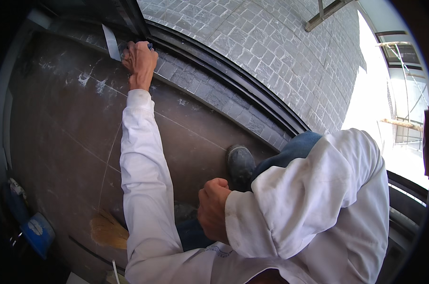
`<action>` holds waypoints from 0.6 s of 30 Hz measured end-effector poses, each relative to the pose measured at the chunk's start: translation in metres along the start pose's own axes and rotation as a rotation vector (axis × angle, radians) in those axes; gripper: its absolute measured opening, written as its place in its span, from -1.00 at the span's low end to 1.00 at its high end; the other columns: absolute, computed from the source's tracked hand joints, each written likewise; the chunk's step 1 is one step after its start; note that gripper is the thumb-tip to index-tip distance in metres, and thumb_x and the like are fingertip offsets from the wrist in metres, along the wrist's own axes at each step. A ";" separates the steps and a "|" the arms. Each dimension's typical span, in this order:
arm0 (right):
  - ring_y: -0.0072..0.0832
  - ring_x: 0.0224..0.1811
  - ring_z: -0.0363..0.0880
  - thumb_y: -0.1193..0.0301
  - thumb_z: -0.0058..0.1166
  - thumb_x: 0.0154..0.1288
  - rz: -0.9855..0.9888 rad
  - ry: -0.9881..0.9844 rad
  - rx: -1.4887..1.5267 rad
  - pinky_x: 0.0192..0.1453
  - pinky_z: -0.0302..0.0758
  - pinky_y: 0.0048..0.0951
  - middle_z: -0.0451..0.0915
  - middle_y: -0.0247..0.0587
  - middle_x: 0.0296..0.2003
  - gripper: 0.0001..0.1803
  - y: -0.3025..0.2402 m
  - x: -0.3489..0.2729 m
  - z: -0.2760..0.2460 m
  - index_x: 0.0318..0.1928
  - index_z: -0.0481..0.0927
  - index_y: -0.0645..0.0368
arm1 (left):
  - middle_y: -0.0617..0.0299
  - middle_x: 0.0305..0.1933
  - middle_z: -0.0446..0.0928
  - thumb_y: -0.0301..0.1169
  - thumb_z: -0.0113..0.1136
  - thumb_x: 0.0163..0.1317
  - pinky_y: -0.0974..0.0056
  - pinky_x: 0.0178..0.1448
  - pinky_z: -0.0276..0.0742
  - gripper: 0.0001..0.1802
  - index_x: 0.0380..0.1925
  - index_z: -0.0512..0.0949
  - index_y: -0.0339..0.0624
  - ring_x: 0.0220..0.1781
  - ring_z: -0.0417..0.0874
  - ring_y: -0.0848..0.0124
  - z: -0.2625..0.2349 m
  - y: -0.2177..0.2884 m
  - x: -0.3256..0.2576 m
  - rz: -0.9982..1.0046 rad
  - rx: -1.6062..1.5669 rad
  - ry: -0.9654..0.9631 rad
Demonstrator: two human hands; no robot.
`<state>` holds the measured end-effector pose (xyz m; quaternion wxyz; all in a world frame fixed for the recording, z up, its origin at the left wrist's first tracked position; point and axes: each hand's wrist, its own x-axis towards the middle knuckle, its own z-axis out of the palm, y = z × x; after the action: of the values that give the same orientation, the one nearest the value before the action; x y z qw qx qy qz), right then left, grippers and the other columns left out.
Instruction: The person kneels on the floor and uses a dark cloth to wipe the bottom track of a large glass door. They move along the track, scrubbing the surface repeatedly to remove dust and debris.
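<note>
In the head view, the left hand is stretched far forward and closed on what appears to be a small bluish cloth, though little of it is seen past the fingers. The cloth is pressed against the dark frame rail where it meets the dark tiled floor, just beside a pale strip of tape. The right hand is curled into a loose fist, nothing seen in it, and is rested near the knee, close to a dark shoe. A straw brush is lain on the floor, with a blue object well apart at the left.
</note>
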<state>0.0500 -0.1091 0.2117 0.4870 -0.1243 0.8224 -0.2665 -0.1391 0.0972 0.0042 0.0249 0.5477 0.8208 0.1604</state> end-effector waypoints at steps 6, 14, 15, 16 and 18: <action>-0.44 -0.01 0.61 0.11 0.15 0.33 -0.062 -0.019 -0.040 0.01 0.58 -0.47 0.65 -0.27 -0.03 -0.39 -0.007 0.006 -0.005 0.23 0.52 0.28 | 0.03 0.03 0.54 -0.29 0.43 0.17 -0.06 0.13 0.58 -0.81 -0.19 0.78 0.05 0.13 0.59 -0.03 0.009 -0.004 -0.023 -0.013 -0.215 0.102; -0.44 -0.01 0.61 0.10 0.15 0.33 -0.036 -0.003 -0.078 0.02 0.59 -0.48 0.65 -0.27 -0.02 -0.38 -0.012 0.000 -0.011 0.24 0.51 0.29 | 0.04 0.00 0.53 -0.37 0.49 0.08 -0.01 0.13 0.58 -0.78 -0.21 0.81 0.11 0.08 0.58 0.03 0.003 -0.003 -0.061 0.411 -0.240 -0.040; -0.44 0.00 0.61 0.10 0.15 0.33 -0.034 -0.002 -0.074 0.02 0.59 -0.48 0.65 -0.27 -0.01 -0.38 -0.012 0.000 -0.010 0.25 0.51 0.29 | 0.04 0.00 0.53 -0.37 0.48 0.08 -0.02 0.12 0.58 -0.76 -0.20 0.81 0.11 0.06 0.58 0.04 0.004 -0.006 -0.058 0.380 -0.222 -0.005; -0.44 0.00 0.61 0.10 0.15 0.33 -0.029 -0.003 -0.071 0.02 0.59 -0.48 0.65 -0.27 -0.01 -0.37 -0.013 -0.002 -0.010 0.25 0.51 0.29 | 0.04 0.01 0.54 -0.35 0.47 0.10 -0.02 0.12 0.58 -0.77 -0.19 0.80 0.11 0.08 0.58 0.04 0.004 -0.011 -0.051 0.308 -0.181 0.034; -0.45 0.00 0.61 0.10 0.15 0.33 -0.015 -0.005 -0.057 0.02 0.59 -0.48 0.65 -0.27 -0.01 -0.37 -0.012 -0.005 -0.009 0.25 0.50 0.29 | 0.04 0.02 0.55 -0.33 0.46 0.13 -0.03 0.10 0.58 -0.77 -0.17 0.80 0.11 0.10 0.59 0.03 0.003 -0.023 -0.029 0.183 -0.106 0.127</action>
<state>0.0442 -0.1145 0.2254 0.4832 -0.1449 0.8276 -0.2461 -0.1475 0.0640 -0.0092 -0.0133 0.6070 0.7576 0.2395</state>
